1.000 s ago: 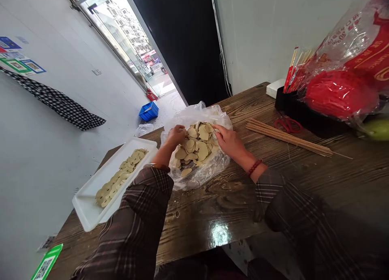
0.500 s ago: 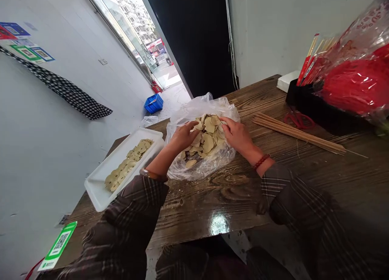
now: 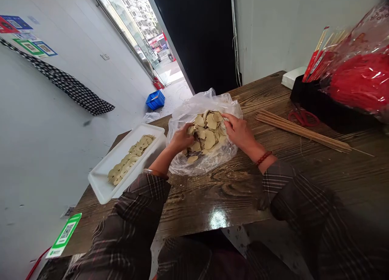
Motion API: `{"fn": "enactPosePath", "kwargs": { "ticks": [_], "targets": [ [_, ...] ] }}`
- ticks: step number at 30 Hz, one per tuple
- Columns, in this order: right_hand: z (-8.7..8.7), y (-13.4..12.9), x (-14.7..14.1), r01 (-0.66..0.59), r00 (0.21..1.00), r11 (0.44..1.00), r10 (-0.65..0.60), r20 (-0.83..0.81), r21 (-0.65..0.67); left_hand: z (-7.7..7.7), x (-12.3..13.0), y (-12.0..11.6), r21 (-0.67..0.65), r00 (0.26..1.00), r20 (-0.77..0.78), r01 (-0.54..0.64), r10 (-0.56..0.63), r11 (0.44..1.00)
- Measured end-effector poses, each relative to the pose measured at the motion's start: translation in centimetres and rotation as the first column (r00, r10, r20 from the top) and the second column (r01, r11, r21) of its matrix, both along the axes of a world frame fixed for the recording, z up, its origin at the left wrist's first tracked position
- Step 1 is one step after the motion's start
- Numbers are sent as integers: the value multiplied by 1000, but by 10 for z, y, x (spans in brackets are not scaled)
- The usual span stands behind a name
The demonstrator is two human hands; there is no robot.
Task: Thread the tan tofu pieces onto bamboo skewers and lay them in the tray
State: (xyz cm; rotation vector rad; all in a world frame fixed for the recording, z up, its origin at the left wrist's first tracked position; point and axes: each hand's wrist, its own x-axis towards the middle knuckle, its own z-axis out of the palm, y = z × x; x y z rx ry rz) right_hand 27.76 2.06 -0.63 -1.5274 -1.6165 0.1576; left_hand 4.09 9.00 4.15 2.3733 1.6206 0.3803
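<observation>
A clear plastic bag [image 3: 206,166] lies opened out on the table, heaped with thin, pale tan slices [image 3: 210,139] that look like dried tofu or potato. At the heap's left side, my left hand [image 3: 181,138] is closed, with a slice [image 3: 191,130] between thumb and fingers. Over the right edge of the bag, my right hand [image 3: 240,131] pinches a thin bamboo skewer [image 3: 224,117], mostly hidden by the fingers. To the left stands a white tray [image 3: 99,191] holding rows of skewered slices [image 3: 130,160].
A bundle of bamboo skewers [image 3: 304,132] lies on the wooden table [image 3: 206,199] at the right, beside red scissors [image 3: 304,118]. Behind them is a black box [image 3: 331,110] with chopsticks and a bag of red items [image 3: 361,81]. A green QR card [image 3: 65,235] is at the left corner.
My left hand has drawn back slightly toward the left edge of the heap and closed on a slice. My right hand stays nearly in place with the skewer. The view has shifted a little.
</observation>
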Motion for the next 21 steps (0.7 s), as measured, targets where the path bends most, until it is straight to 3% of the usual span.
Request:
{"fn": "enactPosePath", "kwargs": {
  "ticks": [2, 5, 9, 12, 16, 21],
  "targets": [
    [1, 0, 0, -8, 1000, 1000, 8, -11, 10, 4, -4, -3, -16, 980, 181, -88, 89, 996],
    [0, 0, 0, -13, 1000, 1000, 14, -25, 22, 8, -13, -14, -37, 937, 338, -82, 90, 996],
    [0, 1, -1, -5, 1000, 1000, 6, -17, 20, 9, -22, -41, -72, 983, 161, 101, -88, 992],
    [-1, 0, 0, -14, 1000, 1000, 14, -12, 24, 10, -19, -55, -77, 970, 64, 240, -235, 968],
    [-2, 0, 3, -26, 999, 998, 27, -17, 54, 4, 0, -52, 8, 979, 48, 197, -197, 980],
    [-1, -1, 3, -18, 1000, 998, 20, -22, 60, -14, 36, -32, 110, 980, -26, 197, -196, 974]
  ]
}}
